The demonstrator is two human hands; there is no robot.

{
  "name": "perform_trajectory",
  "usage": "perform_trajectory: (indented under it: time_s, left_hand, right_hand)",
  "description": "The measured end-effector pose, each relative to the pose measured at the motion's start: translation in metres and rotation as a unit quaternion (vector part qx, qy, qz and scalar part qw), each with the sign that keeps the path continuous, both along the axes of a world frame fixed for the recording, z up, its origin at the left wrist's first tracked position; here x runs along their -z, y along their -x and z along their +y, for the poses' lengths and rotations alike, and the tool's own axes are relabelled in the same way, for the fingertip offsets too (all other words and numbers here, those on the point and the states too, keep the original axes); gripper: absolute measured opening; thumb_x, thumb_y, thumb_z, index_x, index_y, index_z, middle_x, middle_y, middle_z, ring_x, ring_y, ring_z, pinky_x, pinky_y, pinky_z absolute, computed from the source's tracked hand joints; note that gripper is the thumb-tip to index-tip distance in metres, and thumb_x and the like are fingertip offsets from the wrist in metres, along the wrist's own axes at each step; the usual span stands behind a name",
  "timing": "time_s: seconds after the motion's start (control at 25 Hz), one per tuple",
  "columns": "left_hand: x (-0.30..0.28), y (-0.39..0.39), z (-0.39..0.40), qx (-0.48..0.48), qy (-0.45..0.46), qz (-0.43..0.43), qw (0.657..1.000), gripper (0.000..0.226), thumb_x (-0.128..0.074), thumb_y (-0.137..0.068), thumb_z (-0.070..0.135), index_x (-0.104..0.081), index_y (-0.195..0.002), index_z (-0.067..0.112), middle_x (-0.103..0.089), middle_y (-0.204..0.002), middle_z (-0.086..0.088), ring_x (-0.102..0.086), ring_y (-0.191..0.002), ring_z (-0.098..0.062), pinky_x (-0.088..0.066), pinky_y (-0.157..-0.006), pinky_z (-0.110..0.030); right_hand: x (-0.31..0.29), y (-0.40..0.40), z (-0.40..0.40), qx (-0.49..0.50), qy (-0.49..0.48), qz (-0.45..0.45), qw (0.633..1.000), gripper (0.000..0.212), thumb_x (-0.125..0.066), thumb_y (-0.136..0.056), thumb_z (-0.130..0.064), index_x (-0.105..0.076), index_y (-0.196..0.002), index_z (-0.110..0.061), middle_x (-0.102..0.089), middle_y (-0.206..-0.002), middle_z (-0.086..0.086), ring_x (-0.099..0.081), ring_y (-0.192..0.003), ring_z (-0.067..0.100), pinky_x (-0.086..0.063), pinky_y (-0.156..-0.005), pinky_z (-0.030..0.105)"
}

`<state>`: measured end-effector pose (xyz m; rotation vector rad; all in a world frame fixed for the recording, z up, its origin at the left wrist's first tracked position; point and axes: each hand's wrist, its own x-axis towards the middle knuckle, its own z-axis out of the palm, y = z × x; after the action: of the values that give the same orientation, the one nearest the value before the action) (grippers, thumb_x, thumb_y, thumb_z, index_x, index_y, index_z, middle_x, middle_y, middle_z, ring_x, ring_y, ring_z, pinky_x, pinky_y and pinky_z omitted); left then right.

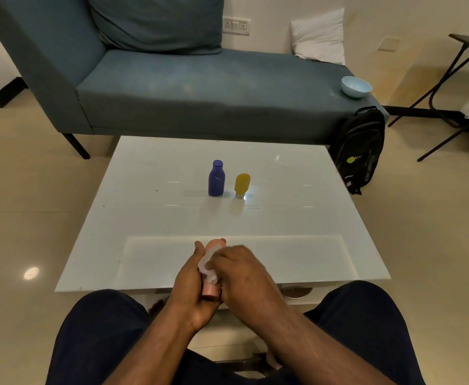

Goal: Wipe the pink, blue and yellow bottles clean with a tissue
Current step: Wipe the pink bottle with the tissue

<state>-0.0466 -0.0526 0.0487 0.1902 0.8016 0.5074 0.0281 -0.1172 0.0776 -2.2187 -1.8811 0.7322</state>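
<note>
My left hand point(191, 284) grips the pink bottle point(211, 290) over the near edge of the white table point(150, 218); only the bottle's two ends show between my hands. My right hand point(244, 273) presses a white tissue point(207, 266) against the bottle's side, its fingers curled round the tissue. The blue bottle point(216, 178) stands upright near the middle of the table. The yellow bottle point(242, 185) stands just to its right, resting on its pale cap, apart from the blue one.
A blue-grey sofa point(200, 87) stands behind the table, with a light blue bowl point(356, 86) on its right end. A black backpack point(362, 148) leans at the table's far right corner. A dark folding table point(461, 79) is at far right.
</note>
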Motion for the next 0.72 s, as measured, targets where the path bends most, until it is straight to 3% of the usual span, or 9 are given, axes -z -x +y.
perform_trajectory:
  time_s: [0.08, 0.12, 0.24, 0.32, 0.36, 0.48, 0.56, 0.64, 0.72]
  left_hand:
    - [-0.001, -0.003, -0.004, 0.013, -0.032, 0.019, 0.999, 0.054, -0.048, -0.097, 0.056, -0.066, -0.122, 0.012, -0.076, -0.107, -0.017, -0.076, -0.090, -0.029, -0.061, -0.071, -0.043]
    - [-0.001, -0.005, -0.005, 0.019, -0.041, 0.027, 0.999, 0.053, -0.047, -0.097, 0.056, -0.066, -0.123, 0.013, -0.076, -0.108, -0.017, -0.076, -0.091, -0.029, -0.061, -0.070, -0.043]
    - [0.002, -0.003, -0.002, 0.016, -0.040, 0.038, 0.998, 0.062, -0.043, -0.094, 0.065, -0.066, -0.124, 0.016, -0.076, -0.109, -0.016, -0.076, -0.093, -0.029, -0.058, -0.082, -0.046]
    - [0.004, 0.000, -0.001, 0.019, -0.030, 0.027, 0.999, 0.069, -0.039, -0.093, 0.070, -0.064, -0.131, 0.019, -0.072, -0.121, -0.017, -0.071, -0.108, -0.033, -0.053, -0.092, -0.048]
    - [0.004, 0.000, -0.001, 0.024, -0.032, 0.026, 0.999, 0.070, -0.038, -0.092, 0.071, -0.063, -0.132, 0.019, -0.073, -0.119, -0.017, -0.071, -0.106, -0.033, -0.054, -0.088, -0.047]
    - [0.003, -0.002, -0.002, 0.033, -0.060, 0.067, 0.995, 0.069, -0.041, -0.094, 0.068, -0.062, -0.127, 0.012, -0.071, -0.090, -0.014, -0.064, -0.062, -0.021, -0.046, -0.043, -0.027]
    - [-0.001, -0.002, -0.003, 0.037, -0.075, 0.081, 0.993, 0.066, -0.044, -0.094, 0.066, -0.061, -0.127, 0.011, -0.066, -0.097, -0.018, -0.059, -0.059, -0.021, -0.041, -0.035, -0.022]
    - [-0.001, 0.000, -0.002, 0.037, -0.083, 0.069, 0.993, 0.065, -0.050, -0.091, 0.066, -0.063, -0.128, 0.014, -0.067, -0.104, -0.018, -0.062, -0.070, -0.025, -0.049, -0.044, -0.026]
    - [0.000, 0.000, -0.001, 0.038, -0.092, 0.059, 0.993, 0.067, -0.060, -0.082, 0.068, -0.068, -0.127, 0.020, -0.068, -0.115, -0.020, -0.061, -0.095, -0.034, -0.053, -0.078, -0.040]
  right_hand:
    - [-0.024, -0.039, 0.015, 0.043, -0.147, 0.052, 0.987, 0.022, -0.060, -0.086, -0.012, -0.070, -0.106, -0.012, -0.068, -0.106, 0.004, -0.056, -0.100, 0.020, -0.035, -0.085, 0.019]
    - [-0.030, -0.048, 0.014, 0.050, -0.175, 0.019, 0.983, 0.020, -0.064, -0.084, -0.014, -0.071, -0.102, -0.014, -0.069, -0.104, 0.003, -0.056, -0.098, 0.021, -0.039, -0.085, 0.022]
    - [-0.021, -0.026, 0.011, -0.004, -0.174, -0.008, 0.985, 0.016, -0.062, -0.083, -0.007, -0.069, -0.097, -0.009, -0.066, -0.096, 0.010, -0.056, -0.092, 0.026, -0.048, -0.082, 0.040]
    - [-0.014, -0.012, 0.000, -0.051, -0.167, 0.012, 0.985, 0.018, -0.056, -0.084, -0.003, -0.067, -0.097, -0.005, -0.064, -0.097, 0.014, -0.056, -0.093, 0.029, -0.048, -0.081, 0.041]
    - [-0.014, -0.019, -0.001, -0.053, -0.170, 0.023, 0.984, 0.020, -0.056, -0.083, -0.005, -0.068, -0.099, -0.006, -0.065, -0.099, 0.013, -0.057, -0.094, 0.028, -0.048, -0.082, 0.039]
    - [-0.013, -0.047, 0.018, 0.014, -0.227, 0.012, 0.974, 0.025, -0.062, -0.075, -0.013, -0.071, -0.098, -0.010, -0.070, -0.100, 0.008, -0.062, -0.092, 0.024, -0.049, -0.085, 0.033]
    - [-0.013, -0.055, 0.024, 0.079, -0.236, 0.043, 0.968, 0.027, -0.055, -0.077, -0.013, -0.071, -0.099, -0.010, -0.069, -0.100, 0.007, -0.061, -0.092, 0.022, -0.052, -0.085, 0.038]
    - [-0.013, -0.043, 0.014, 0.090, -0.232, 0.055, 0.967, 0.028, -0.053, -0.082, -0.015, -0.070, -0.103, -0.009, -0.069, -0.104, 0.007, -0.061, -0.098, 0.020, -0.049, -0.091, 0.033]
    - [-0.015, -0.023, -0.005, 0.062, -0.241, 0.083, 0.965, 0.032, -0.050, -0.083, -0.022, -0.071, -0.102, -0.009, -0.070, -0.106, 0.006, -0.059, -0.101, 0.014, -0.043, -0.094, 0.020]
